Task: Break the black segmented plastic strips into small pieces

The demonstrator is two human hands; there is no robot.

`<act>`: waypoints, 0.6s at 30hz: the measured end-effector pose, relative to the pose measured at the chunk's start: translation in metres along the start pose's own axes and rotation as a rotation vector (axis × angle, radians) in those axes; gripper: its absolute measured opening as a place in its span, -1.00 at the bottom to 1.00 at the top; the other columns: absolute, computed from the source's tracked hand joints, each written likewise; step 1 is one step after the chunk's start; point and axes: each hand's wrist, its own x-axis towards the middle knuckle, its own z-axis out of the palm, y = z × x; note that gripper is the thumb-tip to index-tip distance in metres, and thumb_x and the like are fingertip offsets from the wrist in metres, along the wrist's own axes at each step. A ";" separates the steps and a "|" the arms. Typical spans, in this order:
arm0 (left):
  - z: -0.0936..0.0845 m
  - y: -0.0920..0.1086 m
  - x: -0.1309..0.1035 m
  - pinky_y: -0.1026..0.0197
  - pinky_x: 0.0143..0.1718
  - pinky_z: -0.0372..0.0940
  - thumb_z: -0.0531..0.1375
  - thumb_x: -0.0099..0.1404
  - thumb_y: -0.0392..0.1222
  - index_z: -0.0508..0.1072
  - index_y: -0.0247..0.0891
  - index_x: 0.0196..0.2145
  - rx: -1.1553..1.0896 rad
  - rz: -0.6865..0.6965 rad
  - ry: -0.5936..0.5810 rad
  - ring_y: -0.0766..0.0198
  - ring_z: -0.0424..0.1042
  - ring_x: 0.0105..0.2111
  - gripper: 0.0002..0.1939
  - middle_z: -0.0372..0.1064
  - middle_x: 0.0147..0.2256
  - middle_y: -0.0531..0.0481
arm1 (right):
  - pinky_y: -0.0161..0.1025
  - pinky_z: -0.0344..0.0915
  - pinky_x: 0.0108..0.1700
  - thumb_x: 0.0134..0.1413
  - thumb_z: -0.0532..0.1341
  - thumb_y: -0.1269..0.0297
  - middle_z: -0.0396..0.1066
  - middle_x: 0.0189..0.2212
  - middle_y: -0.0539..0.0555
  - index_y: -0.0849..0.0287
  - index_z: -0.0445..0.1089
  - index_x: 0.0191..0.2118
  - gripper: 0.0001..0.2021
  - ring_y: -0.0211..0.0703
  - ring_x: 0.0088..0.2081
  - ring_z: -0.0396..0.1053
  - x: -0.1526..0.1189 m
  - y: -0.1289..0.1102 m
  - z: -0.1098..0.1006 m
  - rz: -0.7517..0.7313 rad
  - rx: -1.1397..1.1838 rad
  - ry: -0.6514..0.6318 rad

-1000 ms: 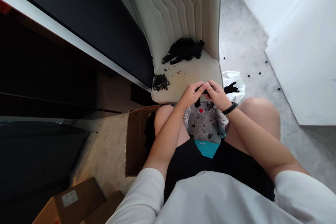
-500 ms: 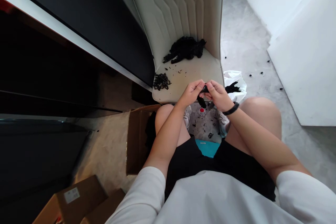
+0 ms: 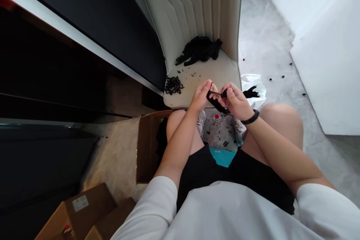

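My left hand (image 3: 203,95) pinches one side of a black piece (image 3: 218,105) in front of the chair seat. Wearing a black wristband, my right hand (image 3: 236,101) grips its other side, and a thin dark strip stretches across the gap between both hands. A larger black heap (image 3: 201,50) lies at the back of the beige seat. Small curled black scraps (image 3: 173,85) form a pile at the seat's left front corner.
The beige chair (image 3: 222,69) stands before my knees. Beside it are a white bag (image 3: 254,80) with black pieces and, at the left, an open cardboard box (image 3: 144,146). Scraps and a red-topped object (image 3: 217,117) lie between my feet. More boxes (image 3: 92,202) stand lower left.
My hands have moved apart, the left one slightly leftward and up, and a thin strip now spans between them. More of the black piece shows below. The view has shifted slightly.
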 end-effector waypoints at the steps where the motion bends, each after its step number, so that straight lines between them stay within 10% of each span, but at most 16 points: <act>1: -0.002 -0.002 0.001 0.19 -0.37 0.33 0.24 0.40 0.59 0.21 -0.15 -0.42 0.029 -0.001 0.004 0.34 0.27 -0.52 -0.27 0.07 -0.55 0.17 | -0.18 0.15 -0.45 0.30 0.38 -0.42 0.39 -0.40 -0.05 0.00 0.35 -0.16 -0.44 -0.23 -0.50 0.24 0.002 0.003 -0.002 -0.012 -0.023 0.028; 11: -0.010 0.002 -0.004 0.17 -0.08 0.36 0.47 0.25 0.46 0.58 -0.19 -0.17 0.558 0.119 -0.098 0.25 0.49 -0.20 -0.37 0.56 -0.24 0.02 | -0.25 0.24 -0.41 0.18 0.47 -0.42 0.40 -0.43 -0.03 0.06 0.47 -0.28 -0.41 -0.23 -0.41 0.25 0.012 0.011 -0.019 -0.068 -0.226 0.275; 18: -0.007 -0.003 -0.006 0.16 -0.11 0.29 0.31 0.46 0.40 0.62 -0.21 -0.24 0.639 0.150 -0.136 0.23 0.46 -0.24 -0.44 0.55 -0.30 0.02 | -0.18 0.29 -0.35 0.13 0.49 -0.42 0.40 -0.42 -0.01 0.08 0.48 -0.30 -0.40 -0.19 -0.39 0.26 0.010 0.007 -0.011 -0.071 -0.259 0.300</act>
